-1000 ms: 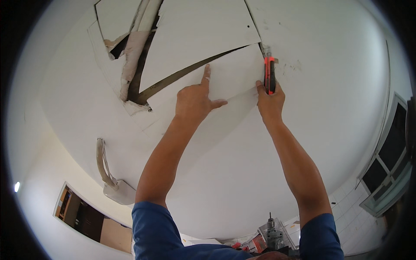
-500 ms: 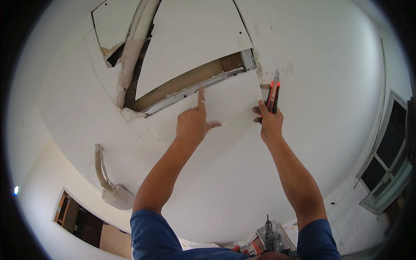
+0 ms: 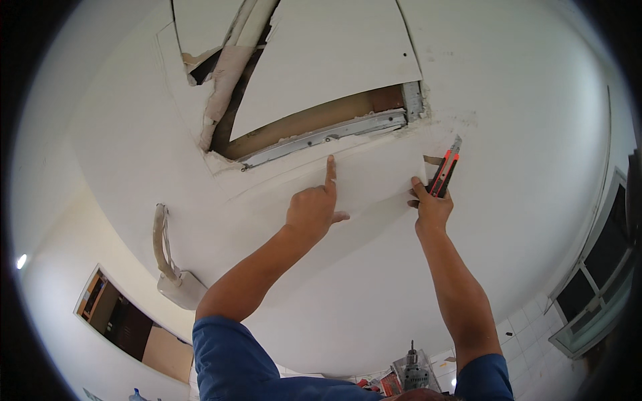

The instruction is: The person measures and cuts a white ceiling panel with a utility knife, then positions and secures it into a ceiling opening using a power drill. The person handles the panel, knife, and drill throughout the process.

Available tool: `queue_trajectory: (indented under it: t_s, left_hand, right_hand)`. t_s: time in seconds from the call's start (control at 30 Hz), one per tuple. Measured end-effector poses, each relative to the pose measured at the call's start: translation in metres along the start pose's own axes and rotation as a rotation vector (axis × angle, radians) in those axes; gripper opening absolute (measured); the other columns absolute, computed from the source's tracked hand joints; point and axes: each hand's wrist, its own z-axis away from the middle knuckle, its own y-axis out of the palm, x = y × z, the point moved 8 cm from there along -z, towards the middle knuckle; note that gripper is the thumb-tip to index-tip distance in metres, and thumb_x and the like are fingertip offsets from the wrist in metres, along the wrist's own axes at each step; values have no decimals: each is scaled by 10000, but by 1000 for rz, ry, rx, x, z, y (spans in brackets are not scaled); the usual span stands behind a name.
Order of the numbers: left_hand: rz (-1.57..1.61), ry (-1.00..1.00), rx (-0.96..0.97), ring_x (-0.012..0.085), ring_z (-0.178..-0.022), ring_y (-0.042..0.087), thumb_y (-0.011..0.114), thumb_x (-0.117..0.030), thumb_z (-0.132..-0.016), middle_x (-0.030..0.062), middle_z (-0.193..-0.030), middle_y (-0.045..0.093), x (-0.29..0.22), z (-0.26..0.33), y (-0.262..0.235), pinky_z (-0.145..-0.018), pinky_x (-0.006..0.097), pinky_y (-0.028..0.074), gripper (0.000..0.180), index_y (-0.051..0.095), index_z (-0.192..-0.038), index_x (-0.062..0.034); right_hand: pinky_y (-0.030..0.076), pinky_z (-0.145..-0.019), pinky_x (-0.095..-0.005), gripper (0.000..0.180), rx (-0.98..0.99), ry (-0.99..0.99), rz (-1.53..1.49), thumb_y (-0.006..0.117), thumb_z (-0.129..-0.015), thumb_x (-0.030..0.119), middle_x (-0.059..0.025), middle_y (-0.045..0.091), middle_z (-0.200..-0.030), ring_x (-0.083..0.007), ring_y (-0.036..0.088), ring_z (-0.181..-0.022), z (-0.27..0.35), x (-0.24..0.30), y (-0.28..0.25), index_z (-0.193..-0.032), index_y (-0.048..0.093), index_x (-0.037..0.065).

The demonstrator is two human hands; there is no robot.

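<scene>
A loose white board piece (image 3: 381, 172), probably plasterboard, is held up just below the opening (image 3: 321, 120) in the white surface. My left hand (image 3: 311, 208) lies against its face, with index finger stretched upward, thumb out to the side and the other fingers curled. At the board's right edge, my right hand (image 3: 435, 206) has its thumb on the piece while also gripping a red and black utility knife (image 3: 444, 172). The knife's blade is out and points up, away from the board. A grey metal strip (image 3: 328, 136) with screws runs along the opening's lower edge.
A larger white panel (image 3: 334, 63) covers most of the opening, beside a wrapped pipe (image 3: 227, 80). Lower left, a white box (image 3: 180, 289) hangs from a cable conduit. A drill (image 3: 413, 367) lies below among other items. A window (image 3: 592, 287) is at right.
The board piece and both hands have come away from the opening's lower edge, baring more of the metal strip. The whole view has shifted slightly.
</scene>
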Motion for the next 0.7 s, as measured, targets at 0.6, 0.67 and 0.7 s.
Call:
queue_trajectory:
  t_s: [0.6,0.67,0.7]
  left_hand:
    - [92,-74,-159,280,-543,618,877,-531,-727,104,-598,603,43,-36,-85,-582,372,539,1252,209,-1579,98]
    - [82,-34,-232,274,-523,600,866,-501,-756,102,-585,589,41,-32,-83,-559,373,527,1194,227,-1584,74]
    - [79,-13,-269,271,-514,591,860,-487,-770,100,-578,583,40,-29,-79,-548,374,521,1165,236,-1586,63]
  right_hand:
    - [551,-546,-315,211,64,-129,-78,811,-858,38,-71,663,-833,-171,657,-671,-22,79,60,-936,618,3]
    - [552,-549,-313,214,53,-128,-68,813,-858,38,-70,665,-833,-168,654,-667,-22,81,61,-944,620,0]
    - [552,-551,-312,215,59,-131,-83,813,-858,38,-70,665,-831,-166,653,-666,-21,79,61,-945,620,0]
